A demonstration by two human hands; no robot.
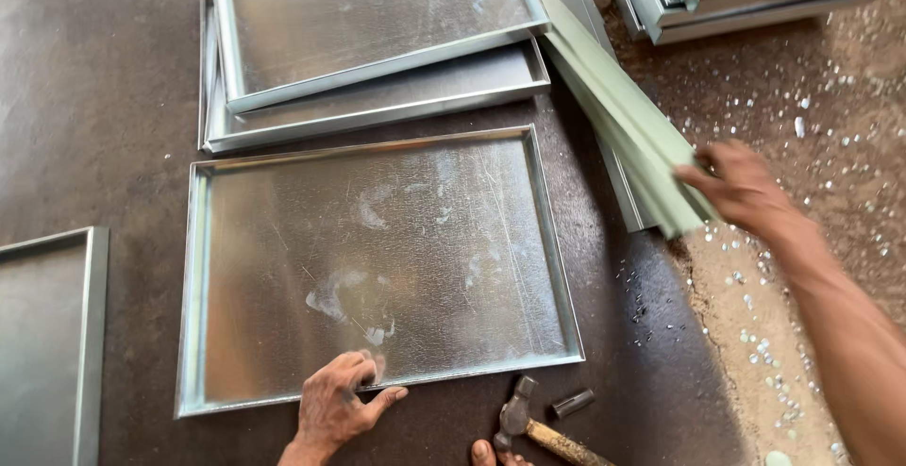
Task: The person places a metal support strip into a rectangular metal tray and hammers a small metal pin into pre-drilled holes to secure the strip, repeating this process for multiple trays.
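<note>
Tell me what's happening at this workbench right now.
A person's left hand presses on the near rim of a shallow rectangular galvanized metal tray lying on a dark work surface. Their right hand grips a bundle of pale green folded metal strips. A wooden-handled hammer lies near the tray's edge, and more trays are stacked behind.

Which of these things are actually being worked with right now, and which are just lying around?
In hand:
- metal tray, left hand pressing on its near rim
- pale green strips, right hand gripping their end

Lying about:
- hammer on the board
- small metal cylinder
- stacked trays behind
- tray at far left
- scattered punchings
</note>
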